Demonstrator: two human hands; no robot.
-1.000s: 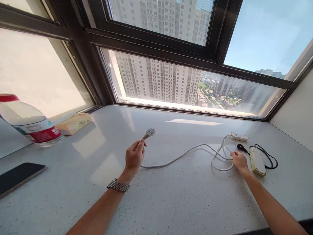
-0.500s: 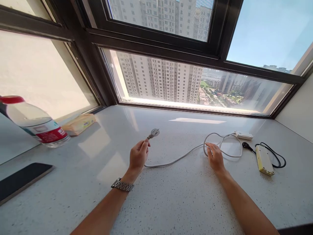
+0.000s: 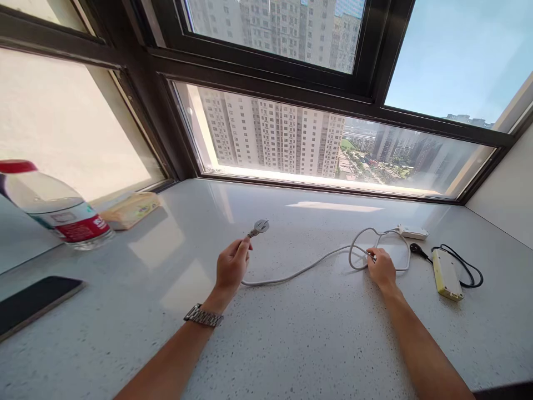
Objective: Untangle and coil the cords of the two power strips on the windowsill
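Note:
My left hand [image 3: 232,264], with a metal watch at the wrist, is closed around the neck of a light grey plug [image 3: 261,225] and holds it above the counter. From under this hand the grey power cord [image 3: 291,276] runs right across the surface into a loose loop. At the loop my right hand [image 3: 381,268] pinches the cord between thumb and fingers. The cord's far end joins a white power strip [image 3: 413,231] just beyond that hand.
Right of the loop lies a yellow-edged power strip [image 3: 446,273] with a black cord and black plug [image 3: 415,249]. A phone [image 3: 35,303], a red-capped water bottle [image 3: 66,214] and a tissue pack [image 3: 132,211] occupy the left side. Dark-framed windows [image 3: 266,94] bound the white counter [image 3: 291,344].
My right hand has shifted right along the loop and its fingers have drawn together on the cord. The left hand still holds the plug up in nearly the same spot.

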